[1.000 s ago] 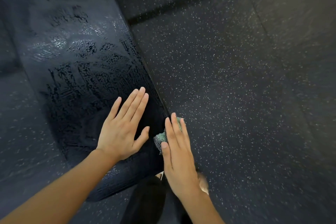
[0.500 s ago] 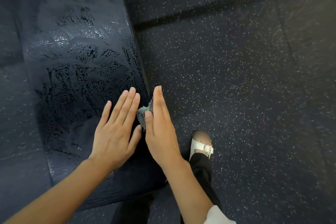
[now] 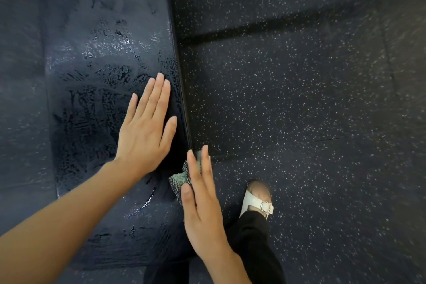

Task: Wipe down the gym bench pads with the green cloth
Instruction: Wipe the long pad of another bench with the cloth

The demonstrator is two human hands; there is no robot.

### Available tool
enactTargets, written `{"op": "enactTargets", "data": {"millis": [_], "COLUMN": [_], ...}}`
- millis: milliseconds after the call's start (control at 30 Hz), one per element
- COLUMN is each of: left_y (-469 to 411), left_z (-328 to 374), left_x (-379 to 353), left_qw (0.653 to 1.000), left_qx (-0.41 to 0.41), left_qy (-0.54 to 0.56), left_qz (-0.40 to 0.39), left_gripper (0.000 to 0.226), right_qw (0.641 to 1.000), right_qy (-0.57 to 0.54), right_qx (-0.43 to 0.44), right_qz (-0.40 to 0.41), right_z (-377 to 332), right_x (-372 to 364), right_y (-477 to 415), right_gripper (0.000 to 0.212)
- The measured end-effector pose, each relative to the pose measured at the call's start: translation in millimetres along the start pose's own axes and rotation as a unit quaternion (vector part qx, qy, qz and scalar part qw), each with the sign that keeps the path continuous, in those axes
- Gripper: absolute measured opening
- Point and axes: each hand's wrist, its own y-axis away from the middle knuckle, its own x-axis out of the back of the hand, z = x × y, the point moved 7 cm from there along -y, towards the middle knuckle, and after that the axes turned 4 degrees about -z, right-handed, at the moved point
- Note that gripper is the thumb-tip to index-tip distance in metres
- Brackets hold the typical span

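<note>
- On the right edge of the bench (image 3: pixel 96 76), the right hand (image 3: pixel 202 205) presses the green cloth (image 3: pixel 181 178) against the bench's side with straight fingers, its grip not curled round the cloth.
- The left hand (image 3: pixel 145 131) lies flat on the wet-streaked top, grip open and holding nothing.
- The step in hand looks like wiping the side edge. The next move calls for sliding the cloth along that edge under steady pressure.

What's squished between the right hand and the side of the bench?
The green cloth: the right hand presses it against the bench pad edge, in the head view.
</note>
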Motion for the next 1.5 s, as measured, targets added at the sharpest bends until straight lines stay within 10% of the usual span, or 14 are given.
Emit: {"op": "enactTargets", "data": {"millis": [1500], "left_y": [-34.6], "left_z": [-13.9], "left_x": [6.1], "left_qw": [1.0], "left_qx": [0.006], "left_qy": [0.008], "left_qz": [0.014], "left_gripper": [0.061], "right_qw": [0.994], "right_qy": [-0.095], "right_qx": [0.044], "right_qz": [0.024], "right_z": [-46.6], "right_x": [38.7], "right_y": [-179.2], "right_gripper": [0.048]}}
